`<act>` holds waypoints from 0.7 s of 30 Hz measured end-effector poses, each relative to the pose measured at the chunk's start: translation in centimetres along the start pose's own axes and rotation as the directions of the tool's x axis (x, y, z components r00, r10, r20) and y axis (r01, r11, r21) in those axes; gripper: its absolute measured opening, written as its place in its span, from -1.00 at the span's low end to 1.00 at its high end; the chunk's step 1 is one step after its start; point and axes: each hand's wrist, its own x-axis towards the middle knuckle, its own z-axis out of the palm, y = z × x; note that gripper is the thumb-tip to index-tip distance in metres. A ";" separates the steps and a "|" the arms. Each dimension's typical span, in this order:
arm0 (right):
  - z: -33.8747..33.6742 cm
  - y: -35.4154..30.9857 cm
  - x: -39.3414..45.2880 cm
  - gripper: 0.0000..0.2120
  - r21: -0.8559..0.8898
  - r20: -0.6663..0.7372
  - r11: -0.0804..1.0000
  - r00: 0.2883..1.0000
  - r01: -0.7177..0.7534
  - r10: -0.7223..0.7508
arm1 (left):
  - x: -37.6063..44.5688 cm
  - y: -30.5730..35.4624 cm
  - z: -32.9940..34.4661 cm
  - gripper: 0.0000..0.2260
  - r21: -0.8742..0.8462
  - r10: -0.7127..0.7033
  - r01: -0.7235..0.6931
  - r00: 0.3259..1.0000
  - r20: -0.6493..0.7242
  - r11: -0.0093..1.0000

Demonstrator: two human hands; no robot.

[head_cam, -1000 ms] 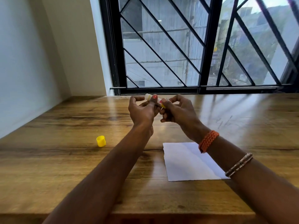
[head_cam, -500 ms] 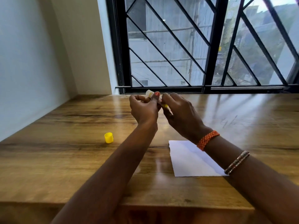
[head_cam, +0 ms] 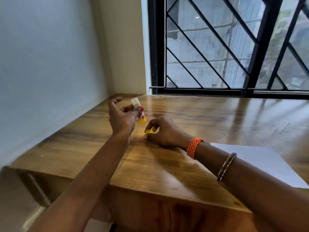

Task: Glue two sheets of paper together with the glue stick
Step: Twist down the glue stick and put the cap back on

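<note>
My left hand (head_cam: 121,118) holds the uncapped glue stick (head_cam: 138,113) between thumb and fingers, white tip up and yellow base down, above the wooden table (head_cam: 217,118). Just right of it, my right hand (head_cam: 164,132) rests low on the table and pinches the small yellow cap (head_cam: 149,131) between thumb and fingers. White paper (head_cam: 264,163) lies flat on the table at the right, partly hidden behind my right forearm; I cannot tell how many sheets it is.
A white wall (head_cam: 46,72) borders the table on the left and a black-framed barred window (head_cam: 234,47) stands behind it. The table's front edge (head_cam: 167,195) runs just under my forearms.
My right hand left the glue stick, moved down to the table and took hold of the yellow cap. My left hand keeps the stick. The view swung left.
</note>
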 end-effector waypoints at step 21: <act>-5.6 2.8 -5.5 -0.82 0.081 -0.403 0.990 0.912 0.116 -0.074 | -4.7 -2.0 4.3 -0.18 0.333 0.541 -0.813 0.570 0.618 0.477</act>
